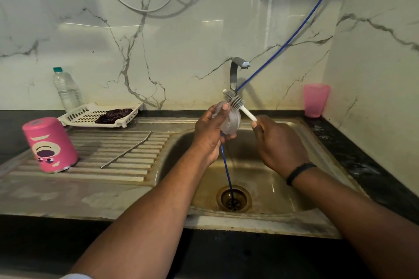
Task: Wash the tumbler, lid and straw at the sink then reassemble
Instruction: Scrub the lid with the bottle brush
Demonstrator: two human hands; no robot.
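**Scrubbing the lid over the sink**

The clear lid (229,120) is held up over the sink (249,165), just under the tap (237,70). The left hand (209,131) grips it, thumb on top and fingers curled behind. The right hand (276,142) grips a white brush (235,102), its bristles touching the lid's top edge. Left of the sink, on the ribbed steel drainer (74,190), stand the upside-down pink tumbler (51,145) and the metal straw (127,150). The wall is white marble.

Bright, even light glares in streaks on the marble wall (136,29), with wide-angle bending at the edges.
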